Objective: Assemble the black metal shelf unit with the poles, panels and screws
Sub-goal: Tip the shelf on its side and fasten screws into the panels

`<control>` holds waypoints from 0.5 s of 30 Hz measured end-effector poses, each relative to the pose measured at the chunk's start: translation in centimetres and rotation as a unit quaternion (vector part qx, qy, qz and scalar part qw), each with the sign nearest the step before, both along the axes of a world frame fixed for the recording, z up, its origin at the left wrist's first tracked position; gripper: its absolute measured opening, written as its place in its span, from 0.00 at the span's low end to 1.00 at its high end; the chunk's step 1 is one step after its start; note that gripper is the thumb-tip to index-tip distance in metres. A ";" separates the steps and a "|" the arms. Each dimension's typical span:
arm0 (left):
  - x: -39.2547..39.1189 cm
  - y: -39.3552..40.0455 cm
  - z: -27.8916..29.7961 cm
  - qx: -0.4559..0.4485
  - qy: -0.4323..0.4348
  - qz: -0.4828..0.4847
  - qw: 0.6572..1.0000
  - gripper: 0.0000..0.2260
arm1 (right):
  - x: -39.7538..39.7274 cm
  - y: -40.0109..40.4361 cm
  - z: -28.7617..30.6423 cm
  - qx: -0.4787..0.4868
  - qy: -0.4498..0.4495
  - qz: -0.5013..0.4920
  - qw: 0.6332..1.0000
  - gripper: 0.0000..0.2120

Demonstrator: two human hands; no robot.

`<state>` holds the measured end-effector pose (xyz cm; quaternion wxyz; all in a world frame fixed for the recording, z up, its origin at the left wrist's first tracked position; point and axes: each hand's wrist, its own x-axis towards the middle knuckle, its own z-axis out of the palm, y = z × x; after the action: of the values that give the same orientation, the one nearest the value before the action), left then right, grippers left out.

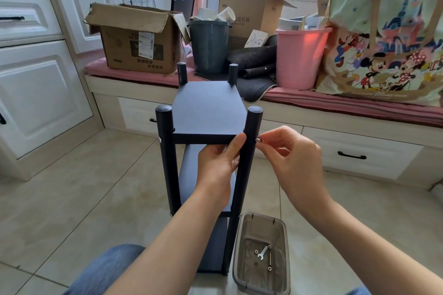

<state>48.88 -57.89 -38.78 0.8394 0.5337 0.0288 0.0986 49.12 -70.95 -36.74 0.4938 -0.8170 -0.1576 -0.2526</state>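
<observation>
1 screw sits pinched in the right hand at the shelf's near-right pole; the left hand grips the panel edge. Keep the screw level and hole aligned.

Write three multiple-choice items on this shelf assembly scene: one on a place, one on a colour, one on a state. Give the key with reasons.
1. Where is the wrench?
A. in the tray
B. on the top panel
C. in the left hand

2. What colour is the bucket beside the printed bag?
A. blue
B. pink
C. white

3. What is the right hand doing?
A. resting open on the floor
B. gripping a box
C. pinching a screw at the front right pole

Key: A, it lies among nuts in the tray; B, its wall is pink; C, fingertips hold the screw against the pole.
</observation>
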 end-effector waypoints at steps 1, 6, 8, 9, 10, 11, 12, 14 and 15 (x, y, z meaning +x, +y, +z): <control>0.1 0.0 0.0 0.000 -0.002 -0.002 1.000 0.24 | 0.0 0.0 0.0 -0.008 -0.007 -0.002 1.000 0.04; 0.4 -0.1 -0.1 -0.012 -0.004 -0.007 1.000 0.17 | 0.2 0.1 0.1 -0.038 -0.045 -0.007 0.998 0.04; 0.5 0.0 -0.1 -0.015 -0.005 -0.009 1.000 0.12 | 0.2 0.2 0.1 -0.040 -0.049 -0.011 0.998 0.03; 0.5 0.0 -0.1 -0.015 -0.005 -0.010 1.000 0.10 | 0.2 0.1 0.1 -0.035 -0.043 -0.011 0.998 0.02; 0.6 0.0 -0.1 -0.015 -0.006 -0.012 1.000 0.09 | 0.3 0.1 0.1 -0.023 -0.032 -0.009 0.999 0.02; 0.6 0.0 -0.1 -0.013 -0.006 -0.012 1.000 0.09 | 0.4 0.0 0.1 -0.009 -0.021 -0.007 1.000 0.02; 0.5 0.0 0.0 -0.011 -0.005 -0.013 1.000 0.11 | 0.4 0.1 0.1 0.002 -0.013 -0.006 1.000 0.03; 0.6 0.0 0.0 -0.012 -0.005 -0.010 1.000 0.13 | 0.4 0.2 0.1 0.008 -0.012 -0.011 1.000 0.04; 0.7 0.0 0.0 -0.015 -0.005 -0.009 1.000 0.13 | 0.4 0.3 0.2 0.009 -0.015 -0.016 1.000 0.05</control>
<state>49.54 -57.89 -38.74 0.8482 0.5209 0.0217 0.0934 49.54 -70.63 -36.59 0.4943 -0.8114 -0.1494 -0.2738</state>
